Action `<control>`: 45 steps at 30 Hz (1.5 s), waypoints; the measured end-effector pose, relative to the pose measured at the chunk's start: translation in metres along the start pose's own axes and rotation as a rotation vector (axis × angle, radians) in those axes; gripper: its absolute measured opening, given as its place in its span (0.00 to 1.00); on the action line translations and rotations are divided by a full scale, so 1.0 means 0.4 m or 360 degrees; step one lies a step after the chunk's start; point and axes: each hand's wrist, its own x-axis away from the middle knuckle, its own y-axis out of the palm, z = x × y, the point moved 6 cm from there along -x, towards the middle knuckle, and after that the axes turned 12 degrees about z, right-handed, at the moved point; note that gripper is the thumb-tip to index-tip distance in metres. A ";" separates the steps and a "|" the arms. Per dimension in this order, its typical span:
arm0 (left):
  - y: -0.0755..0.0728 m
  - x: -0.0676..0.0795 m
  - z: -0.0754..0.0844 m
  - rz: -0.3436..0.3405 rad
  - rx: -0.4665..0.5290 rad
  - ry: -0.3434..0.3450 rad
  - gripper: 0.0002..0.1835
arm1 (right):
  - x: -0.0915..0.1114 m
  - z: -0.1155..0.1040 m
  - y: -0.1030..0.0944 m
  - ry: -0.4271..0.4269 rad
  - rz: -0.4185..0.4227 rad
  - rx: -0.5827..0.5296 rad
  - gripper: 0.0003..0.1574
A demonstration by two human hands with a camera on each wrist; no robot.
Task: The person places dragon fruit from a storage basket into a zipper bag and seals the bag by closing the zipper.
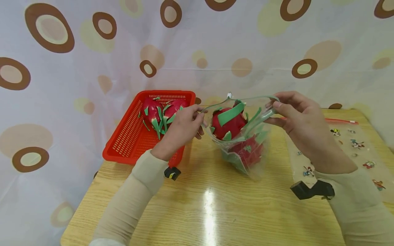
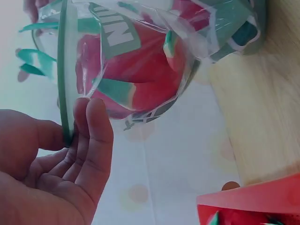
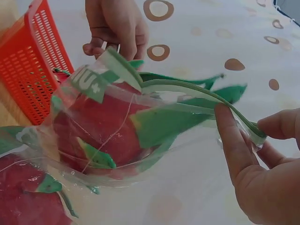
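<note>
Through the head view I find the left hand (image 1: 184, 123) nearly closed, thumb and fingers pinching the green-edged rim (image 2: 61, 70) of a clear bag (image 1: 237, 163); the right hand (image 1: 303, 127) likewise pinches the opposite end. Between them the mouth stands parted. Inside the bag, an upper dragon fruit (image 1: 229, 129) sits at the mouth, leaf tips (image 3: 236, 92) projecting past the rim; a lower dragon fruit (image 1: 250, 151) lies beneath. In my judgement, good practice here is a light, matched pull, both ends level, leaves clear of the rim. Leftward, a red basket (image 1: 119, 136) contains two more dragon fruits (image 1: 152, 111); rightward, a printed bag (image 1: 346, 147) lies flat on the bench (image 1: 181, 208).
</note>
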 end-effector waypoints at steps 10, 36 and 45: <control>-0.016 -0.016 0.062 0.0094 0.0185 0.0141 0.12 | 0.001 -0.032 -0.035 -0.0067 0.0073 -0.0112 0.15; -0.112 -0.009 0.016 0.0147 0.0112 0.0053 0.15 | -0.027 0.007 0.019 -0.0053 0.0067 0.0090 0.17; -0.117 -0.009 0.026 0.0156 0.0158 0.0084 0.14 | -0.032 0.000 0.017 -0.0074 0.0066 0.0062 0.15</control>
